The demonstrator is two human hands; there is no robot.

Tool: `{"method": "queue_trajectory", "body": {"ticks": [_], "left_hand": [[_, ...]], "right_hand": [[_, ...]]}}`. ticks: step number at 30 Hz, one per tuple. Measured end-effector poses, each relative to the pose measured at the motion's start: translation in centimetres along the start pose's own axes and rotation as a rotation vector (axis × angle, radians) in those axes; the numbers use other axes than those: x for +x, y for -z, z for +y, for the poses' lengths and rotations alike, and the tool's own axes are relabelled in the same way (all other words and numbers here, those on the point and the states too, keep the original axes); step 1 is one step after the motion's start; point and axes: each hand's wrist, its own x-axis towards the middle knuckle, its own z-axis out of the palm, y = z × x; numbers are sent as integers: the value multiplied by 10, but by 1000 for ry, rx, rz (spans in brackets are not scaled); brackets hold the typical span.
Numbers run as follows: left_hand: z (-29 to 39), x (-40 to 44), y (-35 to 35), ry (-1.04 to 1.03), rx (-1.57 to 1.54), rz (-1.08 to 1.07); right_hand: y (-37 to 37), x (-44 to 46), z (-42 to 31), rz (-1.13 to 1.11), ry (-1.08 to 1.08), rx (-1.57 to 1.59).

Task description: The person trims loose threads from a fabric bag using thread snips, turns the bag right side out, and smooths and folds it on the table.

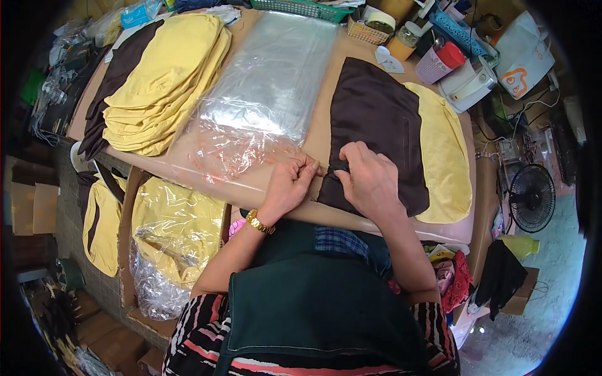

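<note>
Box, below left of left hand: plastic-wrapped yellow cloth inside | left hand: pinched closed near dark cloth, grip unclear | right hand: curled over dark cloth, fingertip hold unclear | pink basket, beyond right hand: red cup, base hidden

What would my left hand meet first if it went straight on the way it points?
Most likely the near left edge of the dark brown cloth, just beyond the fingertips of the left hand; whether they touch it is hard to tell.
</note>
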Motion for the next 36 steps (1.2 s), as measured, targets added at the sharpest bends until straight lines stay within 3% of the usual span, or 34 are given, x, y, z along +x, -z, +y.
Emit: {"method": "queue_trajectory", "body": {"ticks": [3, 6, 9, 10, 12, 16, 18, 19, 22, 24, 25, 28, 31, 33, 34, 36], "left_hand": [[-11, 2, -3, -137, -47, 18], [-11, 0, -1, -133, -38, -18], [-7, -1, 0, -145, -114, 7], [-3, -2, 2, -145, -115, 8], [8, -3, 6, 70, 233, -64], [10, 0, 10, -18, 412, -290], [0, -4, 9, -106, 202, -88], [1, -6, 12, -106, 202, -94], [12, -18, 27, 20, 251, -108], [19, -25, 37, -169, 539, -66], [27, -24, 37, -169, 540, -69], [40, -17, 22, -322, 378, 160], [28, 2, -18, -293, 187, 173], [17, 14, -38, -241, 561, 85], [17, 18, -37, -248, 560, 79], [18, 19, -30, -156, 623, -228]], "right_hand": [[-7, 4, -1, -47, 5, -62], [-14, 6, 0, -43, 44, -91], [-21, 5, 7, -63, -11, -52], [-24, 3, 11, 25, -82, 14], [-33, -1, 24, 151, -221, 90], [-68, -21, 72, 195, -350, 6], [-68, -24, 80, 206, -422, 21], [-67, -24, 81, 219, -495, 39], [-65, -25, 78, 191, -514, 54], [-63, -22, 78, 181, -511, 59], [-63, -22, 77, 185, -512, 60], [-62, -23, 72, 179, -520, 66], [-66, -25, 76, 202, -513, 90], [-65, -24, 78, 234, -505, 102], [-64, -23, 76, 218, -532, 117], [-62, -25, 76, 198, -567, 127]]}}
